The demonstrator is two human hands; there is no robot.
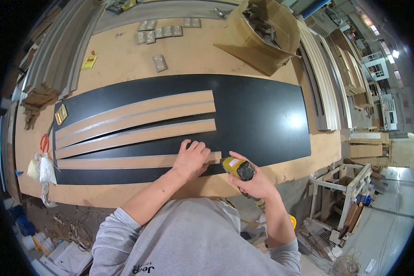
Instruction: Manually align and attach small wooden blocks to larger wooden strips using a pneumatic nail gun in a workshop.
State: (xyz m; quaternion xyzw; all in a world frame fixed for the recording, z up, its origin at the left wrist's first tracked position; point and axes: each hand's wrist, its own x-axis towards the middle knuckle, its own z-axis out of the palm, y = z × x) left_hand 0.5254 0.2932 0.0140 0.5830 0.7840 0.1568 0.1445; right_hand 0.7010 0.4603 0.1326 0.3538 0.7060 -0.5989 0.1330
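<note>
My right hand (257,184) is wrapped around a yellow-green and black power drill (237,168). The drill's front end is at the right end of the nearest tan strip (124,162); its bit is too small to make out. On that same strip, close to the drill, my left hand (191,160) lies with bent fingers, gripping it. Farther back, more tan strips with grey edges (142,112) lie side by side, slightly fanned. All of them rest on a black panel (262,115).
A cardboard box (257,41) of metal pieces stands at the back. Small grey blocks (159,63), a yellow square piece (89,62), red-handled scissors (44,143) and white plastic bags (47,170) lie around the panel. Stacked boards (55,69) flank the left, pale lengths (324,92) the right.
</note>
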